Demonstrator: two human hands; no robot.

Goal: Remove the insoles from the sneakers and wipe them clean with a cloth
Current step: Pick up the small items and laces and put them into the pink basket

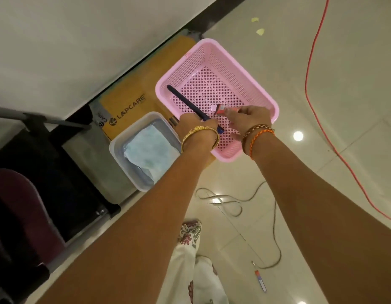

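**Both hands over pink basket, no sneakers or insoles in view**

Glossy pale tile floor (299, 194) filled most of the view, white wall (58, 40) at upper left with a dark skirting strip along its base. Dark chair (25, 194) with metal frame sat at left edge. Yellow-brown cardboard box (133, 93) printed LAPCARE lay against the wall. Pink perforated basket (223, 69) sat just right of the box, partly overlapping it. Clear plastic tub (124, 139) touched or nearly touched the basket's near-left side; folded pale blue cloth (146, 150) lay inside the tub. Red cable (308, 84) ran along the floor at right; grey cable (225, 202) looped near the middle; a small red-and-white object (260, 280) lay on the floor lower right, too small to identify.

Left hand (196, 123), gold bangle on wrist, had fingers curled round a dark blue stick-like tool (185, 102), which angled up-left across the basket interior. Right hand (249, 116), thread bracelets on wrist, pinched a small red-and-white tube (220, 109) over the basket floor. Tube end sat close to the tool; contact not resolvable. Floral-print white garment (190, 260) showed at the bottom between the arms.
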